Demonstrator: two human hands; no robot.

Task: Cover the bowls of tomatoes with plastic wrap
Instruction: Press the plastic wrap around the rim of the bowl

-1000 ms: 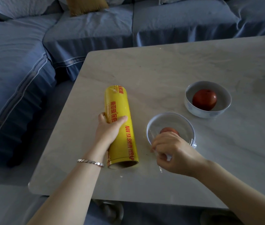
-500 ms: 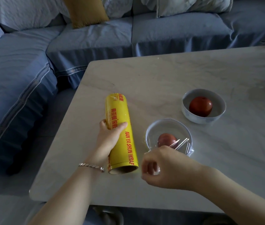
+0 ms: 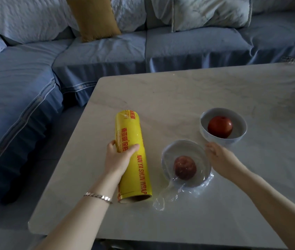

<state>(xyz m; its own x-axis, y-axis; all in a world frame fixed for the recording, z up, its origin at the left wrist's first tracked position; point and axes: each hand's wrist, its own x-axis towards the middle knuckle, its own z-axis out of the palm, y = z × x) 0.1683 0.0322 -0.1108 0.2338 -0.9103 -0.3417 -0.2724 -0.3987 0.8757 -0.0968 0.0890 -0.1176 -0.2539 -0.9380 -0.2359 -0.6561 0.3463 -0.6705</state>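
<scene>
A yellow roll of plastic wrap [image 3: 134, 156] lies lengthwise on the pale marble table [image 3: 161, 98]. My left hand [image 3: 118, 157] grips it around the middle. To its right stands the near bowl [image 3: 181, 148], with a tomato [image 3: 185, 167] inside and clear film stretched over it; loose film [image 3: 168, 195] trails onto the table at its near side. My right hand [image 3: 218, 156] is at the near bowl's far right rim, fingers loosely bent, between the two bowls. Behind it stands the far bowl [image 3: 240, 121], uncovered, holding a red tomato [image 3: 220, 126].
A blue corner sofa [image 3: 98, 56] wraps round the table's far and left sides, with pale cushions and a mustard one [image 3: 93, 17]. The table's left edge runs close to the roll. The tabletop stretches wide to the right of the bowls.
My right hand left the near side of the covered bowl and moved to its far right rim. The film now lies over that bowl with a loose tail. The left hand stayed on the roll.
</scene>
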